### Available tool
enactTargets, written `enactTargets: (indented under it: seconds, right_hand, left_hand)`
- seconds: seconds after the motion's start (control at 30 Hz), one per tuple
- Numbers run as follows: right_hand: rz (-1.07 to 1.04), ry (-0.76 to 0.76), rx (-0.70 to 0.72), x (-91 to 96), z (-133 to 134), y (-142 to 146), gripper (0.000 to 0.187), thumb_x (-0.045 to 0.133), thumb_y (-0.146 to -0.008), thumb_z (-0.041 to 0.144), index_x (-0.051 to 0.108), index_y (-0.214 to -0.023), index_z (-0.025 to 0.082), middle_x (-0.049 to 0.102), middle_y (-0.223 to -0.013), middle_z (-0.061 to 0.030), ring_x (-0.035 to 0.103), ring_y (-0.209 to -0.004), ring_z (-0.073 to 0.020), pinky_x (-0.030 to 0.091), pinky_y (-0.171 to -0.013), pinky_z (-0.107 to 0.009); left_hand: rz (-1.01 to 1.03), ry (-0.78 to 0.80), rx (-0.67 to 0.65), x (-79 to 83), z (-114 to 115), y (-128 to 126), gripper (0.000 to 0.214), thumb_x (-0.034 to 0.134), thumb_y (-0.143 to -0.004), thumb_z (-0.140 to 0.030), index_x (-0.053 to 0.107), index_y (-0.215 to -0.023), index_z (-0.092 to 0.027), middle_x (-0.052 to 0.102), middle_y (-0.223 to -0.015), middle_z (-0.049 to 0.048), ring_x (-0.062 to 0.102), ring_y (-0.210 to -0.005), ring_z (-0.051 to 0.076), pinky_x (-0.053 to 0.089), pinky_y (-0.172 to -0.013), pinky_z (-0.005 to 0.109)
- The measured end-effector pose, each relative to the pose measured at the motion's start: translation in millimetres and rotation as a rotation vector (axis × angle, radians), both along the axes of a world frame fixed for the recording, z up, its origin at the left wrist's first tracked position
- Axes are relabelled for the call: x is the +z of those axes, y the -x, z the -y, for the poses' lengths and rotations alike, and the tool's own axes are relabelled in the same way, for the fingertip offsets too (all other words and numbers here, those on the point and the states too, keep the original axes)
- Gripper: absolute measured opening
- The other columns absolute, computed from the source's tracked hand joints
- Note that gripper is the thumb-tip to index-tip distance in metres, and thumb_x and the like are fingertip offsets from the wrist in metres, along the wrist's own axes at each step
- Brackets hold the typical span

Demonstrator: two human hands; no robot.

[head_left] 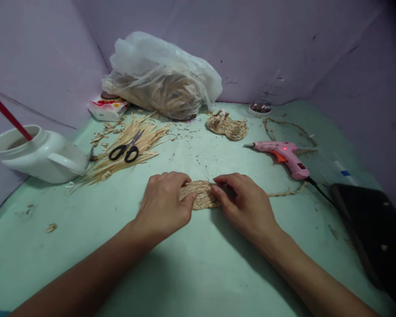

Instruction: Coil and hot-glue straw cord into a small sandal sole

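A small oval mat of coiled straw braid [201,193] lies on the pale green table [191,273] between my hands. My left hand [163,204] grips its left side, fingers curled over the edge and thumb pressed on top. My right hand [246,202] pinches the mat's right edge with bent fingers. A loose braid tail [285,193] runs from under my right hand toward the right.
Black-handled scissors [124,151] lie on a heap of straw [125,152]. A pink glue gun [284,156] with a red light lies at the right. Behind are a finished straw piece [227,127], a plastic bag of straw [165,77], a white jug [39,152] and a dark tray [379,233].
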State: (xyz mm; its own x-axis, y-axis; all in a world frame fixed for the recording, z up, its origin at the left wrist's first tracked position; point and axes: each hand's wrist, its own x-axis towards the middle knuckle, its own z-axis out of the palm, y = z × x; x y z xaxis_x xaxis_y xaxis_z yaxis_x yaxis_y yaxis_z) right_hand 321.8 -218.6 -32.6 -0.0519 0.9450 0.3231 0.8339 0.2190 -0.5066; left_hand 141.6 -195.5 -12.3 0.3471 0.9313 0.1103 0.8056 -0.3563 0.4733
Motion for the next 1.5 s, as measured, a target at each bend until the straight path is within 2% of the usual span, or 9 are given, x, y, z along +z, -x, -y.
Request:
enactTargets:
  seconds: [0.1, 0.3, 0.4, 0.57, 0.63, 0.77, 0.9, 1.2, 1.5]
  right_hand:
    - [0.090, 0.100, 0.021, 4.7, 1.8, 0.0, 0.017, 0.058, -0.083, 0.028, 0.067, -0.094, 0.019, 0.069, -0.084, -0.0076, 0.057, -0.079, -0.0261, 0.042, -0.069, -0.040]
    - [-0.016, 0.201, 0.083, 6.9, 3.8, 4.1, 0.004, 0.060, -0.079, 0.020, 0.064, -0.079, 0.021, 0.067, -0.074, -0.0039, 0.056, -0.074, -0.0223, 0.041, -0.067, -0.038]
    - [-0.230, 0.113, 0.056, 11.8, 6.1, 3.3, 0.009, 0.058, -0.080, 0.023, 0.061, -0.089, 0.021, 0.067, -0.083, -0.0043, 0.059, -0.079, -0.0222, 0.044, -0.070, -0.038]
    - [-0.775, -0.289, -0.221, 31.7, 18.5, 1.5, 0.017, 0.065, -0.077, 0.028, 0.054, -0.089, 0.025, 0.059, -0.092, -0.0047, 0.058, -0.080, -0.0200, 0.048, -0.072, -0.038]
    - [-1.031, -0.144, -0.251, 33.8, 24.0, 3.1, 0.022, 0.070, -0.073, 0.032, 0.050, -0.081, 0.025, 0.057, -0.081, -0.0023, 0.057, -0.070, -0.0177, 0.049, -0.063, -0.035]
    - [-1.404, 0.432, -0.248, 23.7, 29.8, 13.1, 0.050, 0.081, -0.061, 0.034, 0.050, -0.098, 0.023, 0.062, -0.089, -0.0029, 0.061, -0.068, -0.0161, 0.049, -0.056, -0.030]
    - [-1.617, 0.590, -0.251, 14.7, 30.5, 23.4, 0.062, 0.086, -0.052, 0.023, 0.049, -0.102, 0.020, 0.065, -0.088, -0.0029, 0.064, -0.075, -0.0153, 0.049, -0.069, -0.030]
    - [-1.624, 0.545, -0.135, 16.5, 28.6, 22.7, 0.058, 0.082, -0.055, 0.026, 0.047, -0.100, 0.020, 0.065, -0.066, 0.0040, 0.060, -0.060, -0.0130, 0.045, -0.064, -0.029]
    - [-1.508, 0.490, -0.127, 11.6, 20.3, 11.8, 0.052, 0.078, -0.054, 0.023, 0.048, -0.097, 0.020, 0.063, -0.064, 0.0042, 0.055, -0.056, -0.0120, 0.042, -0.061, -0.029]
  left_hand:
    - [-0.057, 0.059, -0.026, 1.3, 0.2, -3.9, 0.030, 0.056, -0.078, -0.025, 0.063, -0.106, -0.016, 0.068, -0.089, 0.0072, 0.061, -0.085, 0.025, 0.043, -0.083, 0.045]
    - [-0.091, 0.110, -0.057, 7.7, 2.8, -6.1, 0.007, 0.054, -0.077, -0.022, 0.060, -0.076, -0.019, 0.064, -0.081, 0.0052, 0.057, -0.082, 0.025, 0.041, -0.076, 0.043]
    - [0.129, 0.193, 0.023, 16.0, 2.7, -4.5, 0.004, 0.053, -0.076, -0.021, 0.057, -0.074, -0.020, 0.062, -0.069, 0.0005, 0.056, -0.070, 0.019, 0.041, -0.067, 0.035]
    - [0.823, 0.503, 0.304, 23.5, 0.7, -2.5, 0.016, 0.066, -0.064, -0.028, 0.054, -0.068, -0.019, 0.050, -0.051, -0.0062, 0.045, -0.046, 0.009, 0.032, -0.045, 0.022]
    - [1.059, 0.635, 0.384, 20.1, 0.3, -3.2, 0.022, 0.071, -0.058, -0.028, 0.053, -0.068, -0.018, 0.053, -0.052, -0.0060, 0.048, -0.047, 0.008, 0.036, -0.046, 0.021]
    - [1.216, 0.740, 0.408, 9.5, 2.2, -7.3, 0.031, 0.077, -0.054, -0.026, 0.054, -0.072, -0.016, 0.060, -0.058, -0.0039, 0.055, -0.053, 0.009, 0.044, -0.053, 0.022]
    - [1.236, 0.721, 0.363, 4.4, 5.5, -12.3, 0.035, 0.079, -0.059, -0.027, 0.056, -0.083, -0.017, 0.064, -0.064, -0.0034, 0.058, -0.056, 0.009, 0.047, -0.056, 0.021]
    - [1.157, 0.742, 0.255, -1.0, 9.7, -20.4, 0.042, 0.079, -0.061, -0.026, 0.059, -0.096, -0.014, 0.070, -0.080, 0.0022, 0.063, -0.068, 0.013, 0.051, -0.064, 0.024]
    - [1.069, 0.903, 0.170, 4.1, -2.3, -36.4, 0.036, 0.081, -0.051, -0.024, 0.062, -0.078, -0.012, 0.066, -0.065, 0.0014, 0.060, -0.058, 0.014, 0.051, -0.059, 0.028]
